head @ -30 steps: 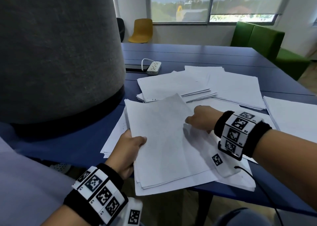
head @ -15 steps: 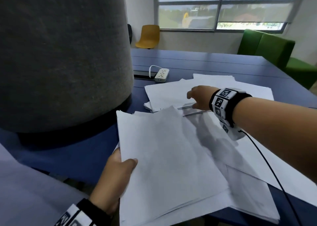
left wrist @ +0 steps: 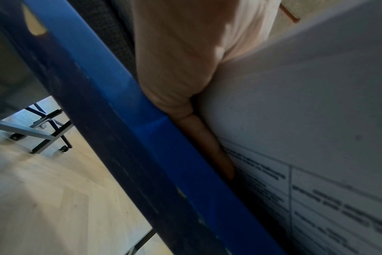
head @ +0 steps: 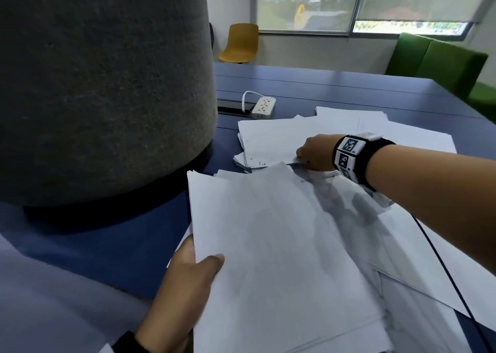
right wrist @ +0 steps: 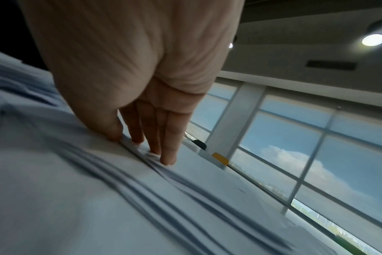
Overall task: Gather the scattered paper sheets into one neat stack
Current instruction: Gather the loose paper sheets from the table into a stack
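Observation:
A thick stack of white sheets (head: 281, 258) overhangs the near edge of the blue table (head: 335, 89). My left hand (head: 188, 275) grips its left edge, thumb on top. In the left wrist view its fingers (left wrist: 207, 146) lie under the stack's printed underside (left wrist: 316, 198). Farther back, my right hand (head: 312, 155) pinches the near edge of a second pile (head: 271, 140). The right wrist view shows the thumb (right wrist: 110, 127) and fingers (right wrist: 168, 151) closing on that pile's fanned edges (right wrist: 142, 172). More sheets (head: 397, 132) spread to the right, and loose ones (head: 434, 266) lie under my right forearm.
A big grey felt cylinder (head: 107, 84) stands on the table at the left, close to the stack. A white power strip (head: 264, 107) lies behind the far pile. A yellow chair (head: 239, 42) and green sofa (head: 434, 65) stand beyond the table. A black cable (head: 442, 261) hangs from my right wrist.
My right hand left the near stack and reached forward to the far pile's edge. My left hand slid the stack nearer to me, gripping it all along.

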Demonstrator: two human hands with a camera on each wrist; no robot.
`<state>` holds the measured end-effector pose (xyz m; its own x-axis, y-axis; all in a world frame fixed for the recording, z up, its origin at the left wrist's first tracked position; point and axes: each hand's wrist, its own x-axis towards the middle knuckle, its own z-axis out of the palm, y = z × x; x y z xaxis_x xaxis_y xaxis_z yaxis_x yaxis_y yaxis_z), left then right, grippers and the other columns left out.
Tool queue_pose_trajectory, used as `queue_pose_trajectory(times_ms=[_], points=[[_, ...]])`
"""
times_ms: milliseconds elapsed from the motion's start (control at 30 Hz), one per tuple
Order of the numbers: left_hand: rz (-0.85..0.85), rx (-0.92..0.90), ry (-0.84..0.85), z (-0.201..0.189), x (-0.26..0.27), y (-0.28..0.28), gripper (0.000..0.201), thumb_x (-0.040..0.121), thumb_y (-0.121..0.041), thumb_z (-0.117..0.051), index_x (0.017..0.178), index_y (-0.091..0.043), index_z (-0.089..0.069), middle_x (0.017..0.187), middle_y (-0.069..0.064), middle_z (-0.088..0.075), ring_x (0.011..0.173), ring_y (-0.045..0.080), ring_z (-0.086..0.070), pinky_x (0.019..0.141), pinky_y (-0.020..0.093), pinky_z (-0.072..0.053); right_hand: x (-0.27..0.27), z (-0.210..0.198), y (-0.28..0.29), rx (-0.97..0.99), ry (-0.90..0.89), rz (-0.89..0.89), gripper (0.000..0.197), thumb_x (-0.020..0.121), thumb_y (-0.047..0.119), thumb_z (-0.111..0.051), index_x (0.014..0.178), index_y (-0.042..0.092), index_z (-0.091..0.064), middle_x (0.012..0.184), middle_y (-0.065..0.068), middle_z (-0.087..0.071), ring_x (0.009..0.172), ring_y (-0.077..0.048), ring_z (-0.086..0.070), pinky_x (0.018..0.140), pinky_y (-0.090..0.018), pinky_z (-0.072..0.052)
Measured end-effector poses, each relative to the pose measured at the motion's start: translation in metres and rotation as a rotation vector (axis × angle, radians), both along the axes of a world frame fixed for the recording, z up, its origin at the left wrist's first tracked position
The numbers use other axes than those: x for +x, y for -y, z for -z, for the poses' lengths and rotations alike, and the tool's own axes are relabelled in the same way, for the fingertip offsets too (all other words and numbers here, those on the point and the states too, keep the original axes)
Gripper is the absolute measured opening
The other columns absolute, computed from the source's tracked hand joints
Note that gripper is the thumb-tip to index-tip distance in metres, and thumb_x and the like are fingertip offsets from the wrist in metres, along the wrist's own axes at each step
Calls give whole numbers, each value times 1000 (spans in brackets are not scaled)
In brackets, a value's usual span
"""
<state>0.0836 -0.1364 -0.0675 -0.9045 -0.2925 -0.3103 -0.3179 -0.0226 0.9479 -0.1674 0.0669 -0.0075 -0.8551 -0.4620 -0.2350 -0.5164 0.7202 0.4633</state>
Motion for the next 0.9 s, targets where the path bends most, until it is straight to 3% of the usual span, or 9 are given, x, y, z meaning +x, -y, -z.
queue_pose_trajectory(times_ms=[133,200,333,500,600,733,833,900], points=[[5,-4,1,1,-1,-1,33,74,-16,-61,105,-27,-68,97,-2,-78,93,25,-73,91,52,-55,-1,6,0,76,-50,-79,31,98,20,-38,114,10,-63,114,-10,-66,106,-33,-63,76,-33,-48],[3,-2,-8,3,-1,-1,31,78,-13,-59,105,-26,-69,98,-1,-78,94,26,-73,91,53,-54,-1,6,2,70,-61,-80,30,98,18,-39,111,9,-65,113,-11,-66,105,-33,-64,78,-34,-50],[5,-14,-28,7,-1,1,30,79,-11,-58,103,-26,-69,96,-1,-78,92,26,-74,90,53,-55,0,-2,5,-61,-69,18,29,96,19,-43,113,6,-63,116,-15,-63,105,-35,-62,80,-35,-50],[18,-7,-55,12,-2,2,31,90,-1,-53,107,-22,-68,97,0,-78,92,26,-73,87,49,-57,24,-23,4,-271,-153,94,30,94,26,-42,110,10,-61,110,-14,-62,99,-34,-62,70,-32,-43],[27,9,-78,12,-2,1,36,91,3,-46,109,-19,-67,99,3,-77,93,27,-73,86,47,-57,54,-40,11,-282,-185,84,29,94,29,-39,104,12,-60,107,-13,-62,94,-33,-61,68,-30,-39],[2,50,-102,14,-4,1,32,90,0,-47,107,-17,-68,102,6,-76,99,33,-71,92,53,-54,101,-55,30,-286,-31,95,24,94,30,-41,79,13,-47,84,-8,-53,78,-29,-49,67,-27,-38],[-11,44,-133,13,-5,-1,36,81,-6,-48,109,-20,-68,103,6,-76,99,33,-70,92,55,-53,133,-55,48,-369,159,125,34,95,26,-43,67,8,-41,62,-2,-45,57,-22,-47,54,-23,-36],[-4,52,-142,13,-5,-2,38,86,1,-43,110,-17,-67,104,10,-76,99,36,-70,91,59,-53,145,-47,59,-390,272,159,30,93,19,-44,66,8,-46,54,-4,-51,48,-18,-48,55,-22,-46]])
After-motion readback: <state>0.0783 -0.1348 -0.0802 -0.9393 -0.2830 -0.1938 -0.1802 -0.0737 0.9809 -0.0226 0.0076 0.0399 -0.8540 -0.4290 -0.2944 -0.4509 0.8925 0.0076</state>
